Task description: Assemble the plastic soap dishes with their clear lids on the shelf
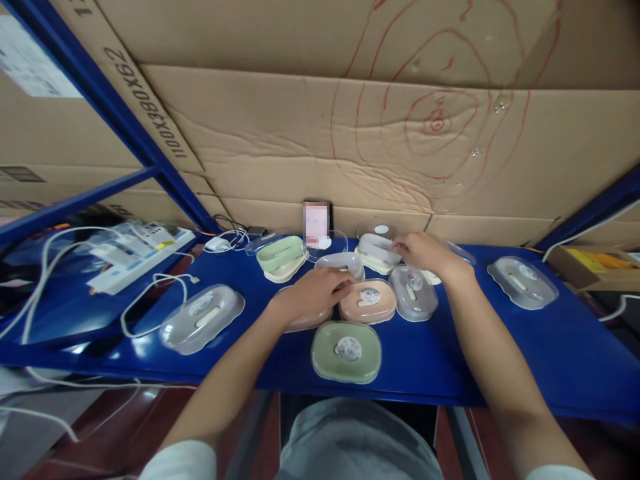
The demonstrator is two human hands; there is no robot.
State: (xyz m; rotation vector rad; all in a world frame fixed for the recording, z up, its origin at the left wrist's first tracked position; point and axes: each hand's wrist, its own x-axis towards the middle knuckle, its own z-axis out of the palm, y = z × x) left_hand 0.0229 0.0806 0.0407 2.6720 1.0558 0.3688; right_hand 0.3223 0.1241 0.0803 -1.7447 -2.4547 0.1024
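My left hand (315, 291) rests palm down on a pink soap box (306, 319), its fingers touching a clear lid (341, 263) just behind. My right hand (425, 254) lies with its fingertips on a cream box with a clear lid (376, 252) at the back. Between my hands sit a second pink box (368, 301) and a clear lid (413, 291). A green box (347, 351) lies nearest me. Another green box (281, 257) stands at the back left.
Clear lids lie apart at the left (201, 318) and right (522, 282) of the blue shelf (500, 360). A phone (317, 223) leans on the cardboard wall (320, 133). A white power strip (140, 257) and cables (150, 293) lie at left.
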